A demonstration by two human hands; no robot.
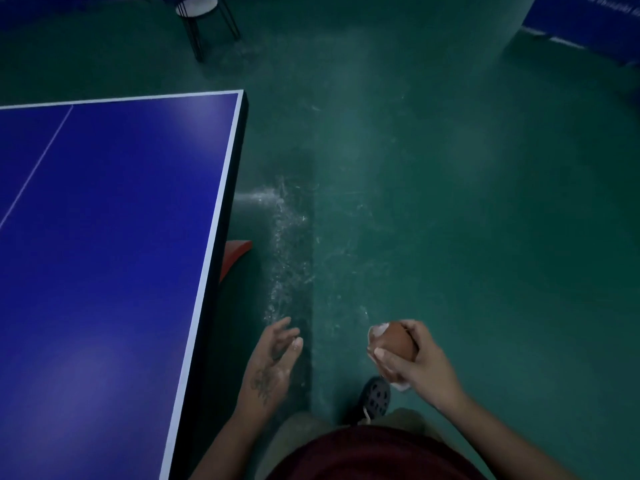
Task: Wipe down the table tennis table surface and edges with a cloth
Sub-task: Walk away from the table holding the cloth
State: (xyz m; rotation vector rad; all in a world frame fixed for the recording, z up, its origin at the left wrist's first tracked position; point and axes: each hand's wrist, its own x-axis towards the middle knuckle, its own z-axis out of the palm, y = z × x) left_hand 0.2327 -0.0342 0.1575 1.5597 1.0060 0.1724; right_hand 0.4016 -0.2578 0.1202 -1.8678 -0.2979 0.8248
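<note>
Cloth (393,344) sits balled in my right hand (417,363), fingers and thumb curled round it, over the green floor (467,202), right of the table (104,237). My left hand (273,362) hangs nearer the table's long white edge (212,254), fingers loosely spread and holding nothing. Wiping means carrying the cloth leftward. I see no bucket.

Blue table tennis table (104,237) w/ white edge lines & a centre line. Green floor (485,202) beside it, whitish scuff marks (287,258) nr the table's side. Black-legged stool (204,19) stands at the back, dark shoe (375,398) nearest.
</note>
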